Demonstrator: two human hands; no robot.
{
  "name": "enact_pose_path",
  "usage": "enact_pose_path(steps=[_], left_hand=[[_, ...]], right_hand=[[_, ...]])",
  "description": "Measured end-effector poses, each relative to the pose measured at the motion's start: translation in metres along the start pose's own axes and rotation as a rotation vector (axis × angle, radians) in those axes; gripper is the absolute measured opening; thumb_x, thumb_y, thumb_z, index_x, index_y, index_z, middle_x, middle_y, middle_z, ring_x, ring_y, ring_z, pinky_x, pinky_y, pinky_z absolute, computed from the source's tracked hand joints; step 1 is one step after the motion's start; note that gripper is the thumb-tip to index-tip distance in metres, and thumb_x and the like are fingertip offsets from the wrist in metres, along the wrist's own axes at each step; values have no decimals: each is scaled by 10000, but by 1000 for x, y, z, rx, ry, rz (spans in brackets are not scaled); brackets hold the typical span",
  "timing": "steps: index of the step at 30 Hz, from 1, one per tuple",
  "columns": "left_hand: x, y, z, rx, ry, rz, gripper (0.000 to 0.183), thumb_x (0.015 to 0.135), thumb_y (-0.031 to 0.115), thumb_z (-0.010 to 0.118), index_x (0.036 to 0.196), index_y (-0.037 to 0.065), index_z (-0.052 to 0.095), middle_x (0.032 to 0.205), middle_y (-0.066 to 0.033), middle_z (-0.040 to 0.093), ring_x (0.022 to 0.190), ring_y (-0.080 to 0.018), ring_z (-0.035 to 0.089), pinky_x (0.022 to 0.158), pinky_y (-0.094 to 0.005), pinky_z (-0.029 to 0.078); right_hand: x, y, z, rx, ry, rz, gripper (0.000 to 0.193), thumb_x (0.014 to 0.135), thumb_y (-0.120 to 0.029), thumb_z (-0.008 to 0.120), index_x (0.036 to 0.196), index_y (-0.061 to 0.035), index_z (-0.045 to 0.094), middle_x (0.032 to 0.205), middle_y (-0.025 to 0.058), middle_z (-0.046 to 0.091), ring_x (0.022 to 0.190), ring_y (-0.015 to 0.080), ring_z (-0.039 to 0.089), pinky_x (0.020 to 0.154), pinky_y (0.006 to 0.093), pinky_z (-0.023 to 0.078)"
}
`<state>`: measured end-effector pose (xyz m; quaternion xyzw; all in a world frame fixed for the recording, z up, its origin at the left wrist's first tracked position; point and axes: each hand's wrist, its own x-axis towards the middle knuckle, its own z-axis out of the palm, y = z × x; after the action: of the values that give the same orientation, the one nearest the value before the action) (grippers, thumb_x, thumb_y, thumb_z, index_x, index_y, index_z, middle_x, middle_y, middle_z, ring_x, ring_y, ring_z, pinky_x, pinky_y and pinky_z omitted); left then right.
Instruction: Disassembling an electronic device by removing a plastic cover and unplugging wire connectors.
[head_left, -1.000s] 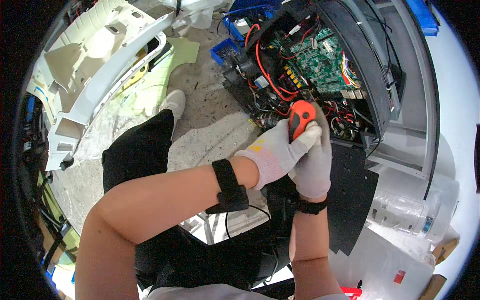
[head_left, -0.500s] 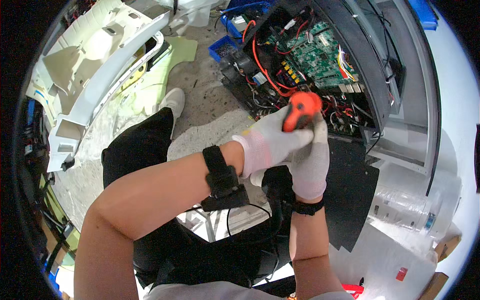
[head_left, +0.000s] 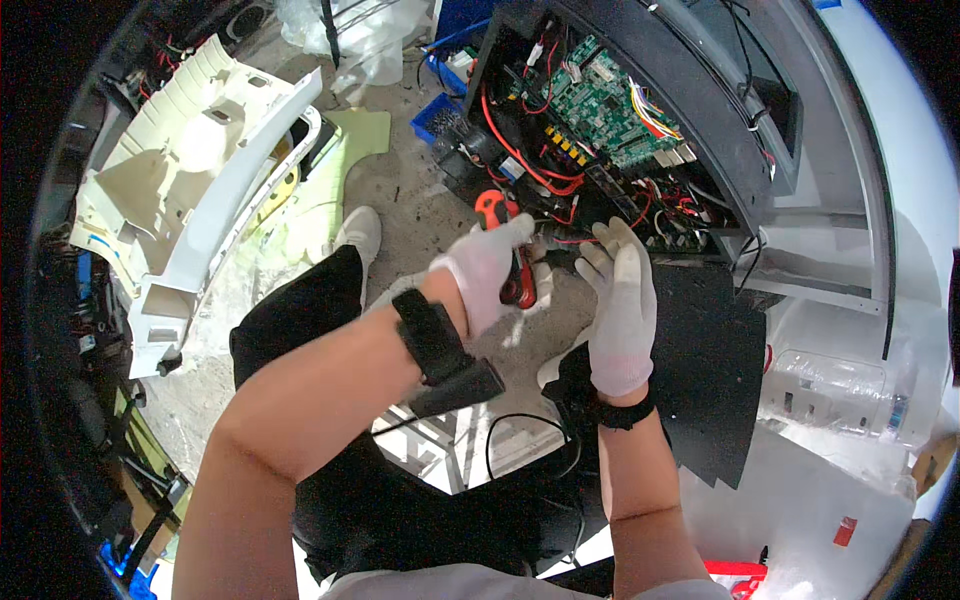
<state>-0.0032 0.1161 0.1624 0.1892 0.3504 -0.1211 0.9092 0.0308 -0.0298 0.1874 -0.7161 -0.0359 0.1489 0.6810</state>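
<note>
My left hand [head_left: 478, 265], in a white knit glove, is wrapped round an orange-red and black power screwdriver [head_left: 494, 208]. Part of the tool shows above the fist and part below it; the glove covers its middle. To the right, my gloved right hand [head_left: 622, 310] has its fingers stretched upward, and no object shows in it. Its fingertips are close to the near edge of an open black cabinet [head_left: 735, 190], which holds a green circuit board [head_left: 610, 105], red cables [head_left: 515, 150] and many thin wires.
A large cream plastic panel [head_left: 200, 220] stands on the left, beside a pale green sheet [head_left: 350, 150]. Small blue bins [head_left: 437, 118] sit on the floor by the cabinet. A black flat panel [head_left: 710, 380] lies right of my right hand, near a clear-wrapped roll [head_left: 830, 390].
My hands have come apart. The left one has moved left and down with the screwdriver, away from the right hand, whose fingers now stretch out. The view has shifted slightly.
</note>
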Motion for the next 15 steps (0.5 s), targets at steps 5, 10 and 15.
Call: enact_pose_path(steps=[5,10,15], left_hand=[[-21,5,16,434,-246,330,335,923,414,487,1000,89,503,742,-36,549,612,-170,560,558,-301,471],[-5,-4,7,164,21,-1,660,839,682,340,910,66,568,725,-64,578,616,-197,567,585,-346,493],[-22,7,19,239,-309,44,637,908,616,246,1033,67,544,749,-78,605,596,-195,591,567,-303,508]], right_hand=[[0,2,-1,-34,33,-42,431,970,-277,387,1277,24,422,1226,141,494,1071,200,510,925,320,408],[0,9,-5,-93,10,-72,387,970,-235,385,1266,10,437,1203,131,502,1058,197,513,915,326,415],[-11,-17,2,57,-28,52,385,890,-158,546,1227,11,469,1153,114,536,1082,172,492,935,303,387]])
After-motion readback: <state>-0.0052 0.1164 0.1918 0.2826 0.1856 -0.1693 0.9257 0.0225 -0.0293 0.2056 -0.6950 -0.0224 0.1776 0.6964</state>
